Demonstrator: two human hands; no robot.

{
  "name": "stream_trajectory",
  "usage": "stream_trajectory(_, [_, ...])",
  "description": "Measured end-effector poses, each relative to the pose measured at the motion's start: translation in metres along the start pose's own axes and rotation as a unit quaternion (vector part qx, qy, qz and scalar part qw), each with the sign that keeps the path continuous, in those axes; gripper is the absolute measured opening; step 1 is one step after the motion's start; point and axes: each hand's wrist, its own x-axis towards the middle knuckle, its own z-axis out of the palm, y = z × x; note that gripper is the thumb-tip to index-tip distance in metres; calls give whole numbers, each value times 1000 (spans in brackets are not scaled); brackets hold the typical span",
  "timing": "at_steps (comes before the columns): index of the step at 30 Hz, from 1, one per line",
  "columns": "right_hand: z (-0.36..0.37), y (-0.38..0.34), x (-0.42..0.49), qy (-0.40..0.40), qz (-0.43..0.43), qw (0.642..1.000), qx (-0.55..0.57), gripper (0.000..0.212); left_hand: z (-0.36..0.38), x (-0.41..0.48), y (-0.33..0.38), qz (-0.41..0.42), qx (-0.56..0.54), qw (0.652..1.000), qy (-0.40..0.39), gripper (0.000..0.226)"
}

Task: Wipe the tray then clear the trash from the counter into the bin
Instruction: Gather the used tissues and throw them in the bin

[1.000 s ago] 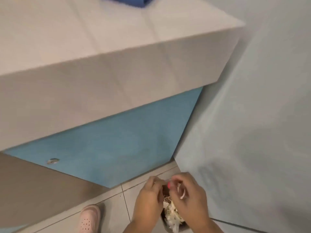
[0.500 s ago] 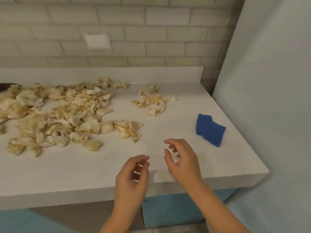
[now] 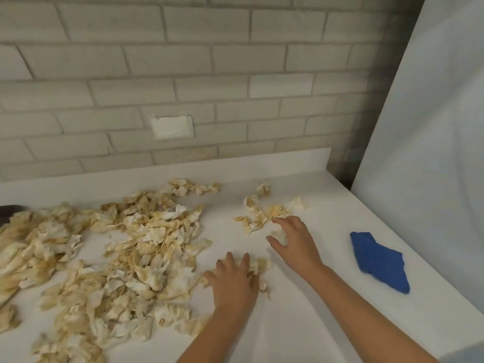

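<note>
Crumpled, yellow-stained paper scraps (image 3: 136, 247) lie in a wide heap over the left and middle of the white counter (image 3: 309, 323). A smaller cluster of scraps (image 3: 258, 213) sits apart to the right. My left hand (image 3: 233, 281) rests palm down, fingers spread, on a small clump of scraps (image 3: 259, 265) at the heap's right edge. My right hand (image 3: 293, 239) reaches over the near side of the smaller cluster, fingers apart, cupped over one pale scrap (image 3: 279, 235). The bin is out of view.
A folded blue cloth (image 3: 379, 260) lies on the counter to the right of my hands. A brick wall with a white outlet plate (image 3: 172, 127) backs the counter, and a pale panel (image 3: 432, 153) closes the right side. A dark object (image 3: 10, 209) shows at the left edge.
A second ago both hands were down at the bin near the floor with scraps. They rose empty over the counter edge and have now moved forward onto the scraps.
</note>
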Motion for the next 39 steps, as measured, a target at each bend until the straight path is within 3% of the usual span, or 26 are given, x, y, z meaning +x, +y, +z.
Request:
stream_trajectory(4, [10, 11, 28, -80, 11, 995, -59, 68, 10, 8, -20, 116, -82, 987, 79, 52])
stream_trajectory(7, [21, 18, 55, -148, 9, 985, -93, 87, 16, 20, -32, 140, -174, 971, 89, 43])
stream_trajectory(12, [55, 23, 103, -212, -13, 968, -134, 105, -7, 43, -36, -43, -344, 933, 94, 19])
stream_trajectory(15, [73, 27, 119, -218, -21, 958, -186, 89, -33, 66, -37, -107, -449, 882, 91, 24])
stream_trajectory(17, [80, 31, 121, -159, -62, 964, -203, 73, -47, 85, -35, -132, -481, 861, 98, 32])
stream_trajectory(21, [89, 41, 109, -7, -187, 977, -101, 33, -64, 138, -20, -176, -452, 868, 110, 50])
stream_trajectory(24, [80, 43, 95, -9, -188, 982, -4, 11, -64, 189, 2, -146, -412, 891, 122, 40])
stream_trajectory(26, [66, 47, 89, 5, -165, 984, 66, 5, -58, 226, 19, -99, -346, 925, 118, 30])
stream_trajectory(28, [49, 55, 90, 25, -112, 985, 131, 10, -48, 260, 38, -6, -276, 956, 100, 22])
stream_trajectory(31, [28, 69, 90, 36, -11, 983, 180, 16, -22, 298, 60, 148, -148, 978, -16, 46])
stream_trajectory(34, [25, 86, 90, -7, -28, 990, 139, 9, 12, 311, 71, 205, -53, 972, -106, 52])
stream_trajectory(37, [33, 96, 88, -2, -107, 992, 61, 12, 34, 298, 63, 195, -86, 976, -47, 59])
stream_trajectory(39, [38, 101, 86, -9, -115, 993, 38, 32, 41, 290, 56, 214, -128, 968, 22, 55])
